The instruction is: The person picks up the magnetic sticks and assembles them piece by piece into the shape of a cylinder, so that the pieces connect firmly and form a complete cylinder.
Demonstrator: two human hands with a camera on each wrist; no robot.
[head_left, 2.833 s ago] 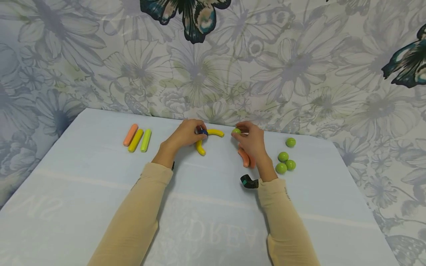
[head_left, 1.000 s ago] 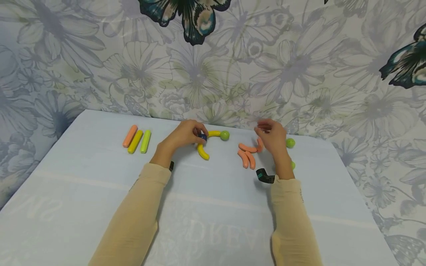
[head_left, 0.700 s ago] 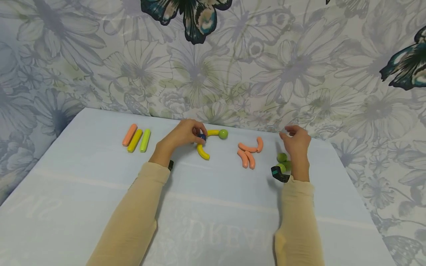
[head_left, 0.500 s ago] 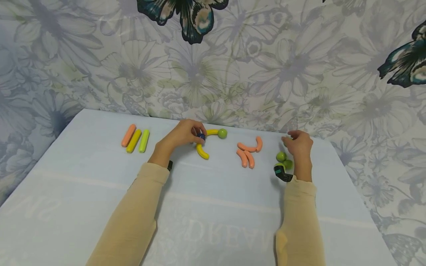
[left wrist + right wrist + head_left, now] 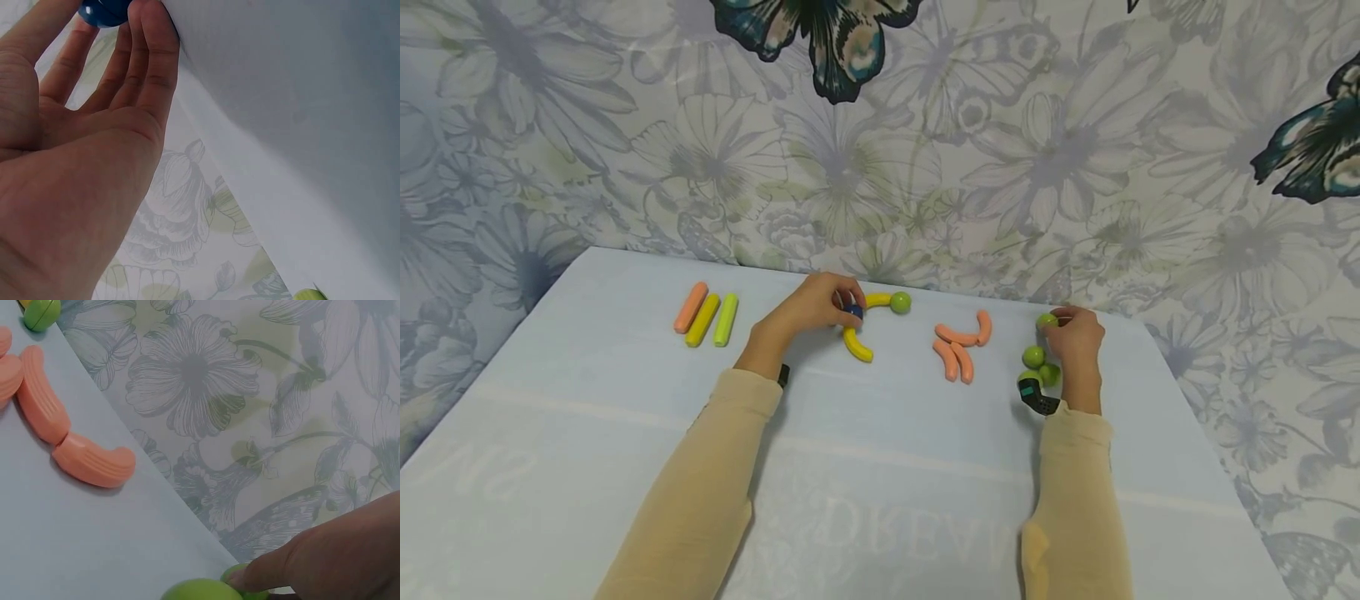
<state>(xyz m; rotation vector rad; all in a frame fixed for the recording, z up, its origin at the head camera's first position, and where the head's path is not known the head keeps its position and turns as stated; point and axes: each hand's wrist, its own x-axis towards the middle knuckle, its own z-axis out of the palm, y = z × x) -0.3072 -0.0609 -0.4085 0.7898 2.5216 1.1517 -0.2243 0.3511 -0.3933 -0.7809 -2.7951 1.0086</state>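
My left hand [image 5: 816,304] pinches a blue ball [image 5: 853,311] between thumb and fingers; the left wrist view shows the same blue ball [image 5: 105,14] at the fingertips. Two curved yellow sticks reach out from it, an upper one [image 5: 877,299] and a lower one [image 5: 858,347]. At the upper stick's far end sits a green ball [image 5: 900,302], touching it. Over on the right, my right hand [image 5: 1077,340] pinches another green ball [image 5: 1047,321]. In the right wrist view a finger [image 5: 265,575] touches this green ball [image 5: 232,572], partly hidden.
Several curved orange sticks [image 5: 965,362] lie between the hands. Loose green balls [image 5: 1033,357] cluster beside the right wrist, partly behind its black camera [image 5: 1037,398]. Straight orange, yellow [image 5: 702,321] and lime sticks lie at left. The patterned wall [image 5: 880,183] meets the table's back edge.
My right hand has left a green ball at the upper yellow stick's end, moved right past the orange sticks and gripped another green ball. The left hand keeps its hold on the blue ball.
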